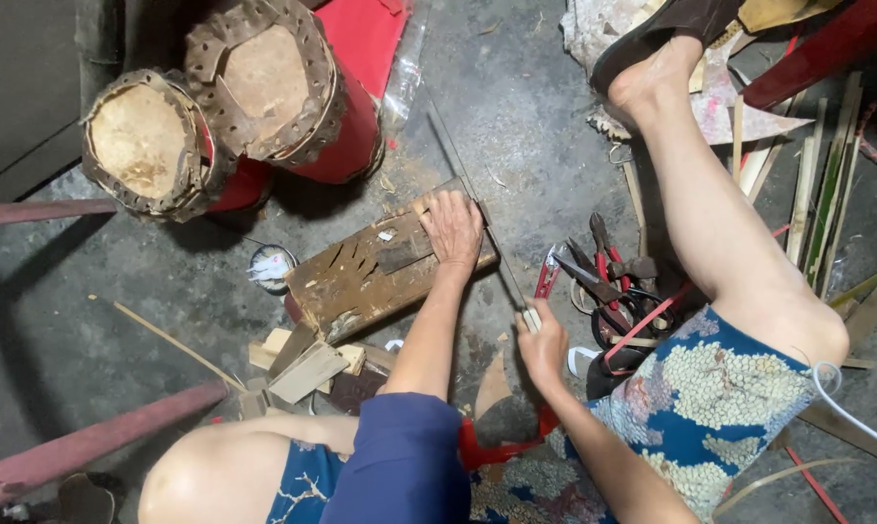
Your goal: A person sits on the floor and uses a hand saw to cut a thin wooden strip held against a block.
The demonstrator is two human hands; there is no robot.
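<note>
Right hand [541,346] grips thin blade [477,209], its workpiece perhaps hidden under left hand [451,229]

I see a grey, stained concrete floor [516,107] carrying everything. A scarred wooden board [361,281] lies at centre. At 11 o'clock stand two red drums [254,107] (hide heads up). Pliers and cutters [608,277] lie heaped at 3 o'clock, bamboo strips [817,184] at 2 o'clock. Small wood offcuts [303,364] lie at 7 o'clock, touching one another.
</note>
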